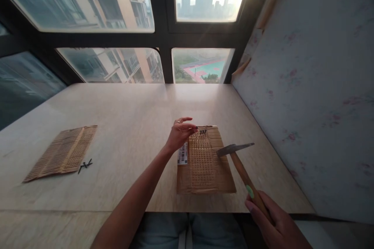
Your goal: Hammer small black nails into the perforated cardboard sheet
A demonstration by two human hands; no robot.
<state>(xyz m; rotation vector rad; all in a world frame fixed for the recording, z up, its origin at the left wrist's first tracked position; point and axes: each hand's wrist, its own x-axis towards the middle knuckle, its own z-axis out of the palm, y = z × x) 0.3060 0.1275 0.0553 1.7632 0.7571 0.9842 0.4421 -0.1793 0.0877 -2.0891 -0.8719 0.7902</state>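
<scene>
My left hand (182, 134) reaches over the far left corner of a cardboard box (204, 163). Its thumb and index finger pinch a small dark nail, mostly hidden by the fingers. Beside those fingertips, several dark nails (203, 132) stand in a row in the box's top, which is covered in rows of small holes. In my right hand (267, 214) is a hammer (241, 169), gripped by its wooden handle with a green sticker. The hammer's metal head hangs over the right side of the box.
A flat piece of corrugated cardboard (62, 151) lies on the left of the pale tabletop (131, 124). Several loose dark nails (85, 165) rest near its right edge. Dark-framed windows rise behind, and a flowered wall (306, 85) borders the right side.
</scene>
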